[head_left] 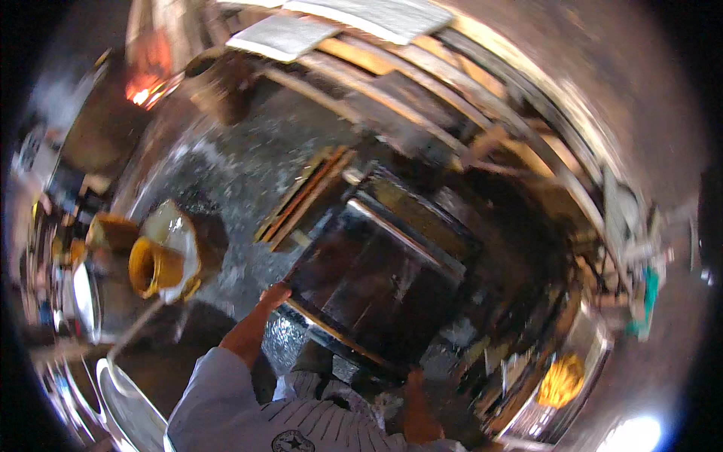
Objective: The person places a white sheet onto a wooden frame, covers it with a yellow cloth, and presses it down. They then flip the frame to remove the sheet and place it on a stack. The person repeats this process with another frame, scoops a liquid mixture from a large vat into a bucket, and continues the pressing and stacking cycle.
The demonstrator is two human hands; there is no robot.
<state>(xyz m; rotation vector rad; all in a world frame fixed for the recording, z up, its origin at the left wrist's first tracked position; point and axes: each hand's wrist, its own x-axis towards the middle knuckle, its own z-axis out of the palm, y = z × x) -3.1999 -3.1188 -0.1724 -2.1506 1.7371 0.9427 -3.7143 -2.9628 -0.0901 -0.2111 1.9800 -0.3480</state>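
A wide, dark, wet-looking wooden panel (361, 282) with raised edges lies slanted before me, low over the floor. My left hand (276, 294) is closed on its near left corner. At the near right corner, my right hand (414, 380) is closed on the edge, its fingers partly lost in shadow. Just beyond the panel's far edge lies another dark framed piece (422, 207). Several narrow wooden slats (307, 197) lie together to the left of the panel.
On the left stand a pale bucket (181, 233), a yellow jug (147, 270) and a metal pot (113, 305). A fire (143, 94) glows at the far left. A slatted wooden rack (422, 83) curves along the back. At right, a yellow cloth (561, 380) lies on a metal surface.
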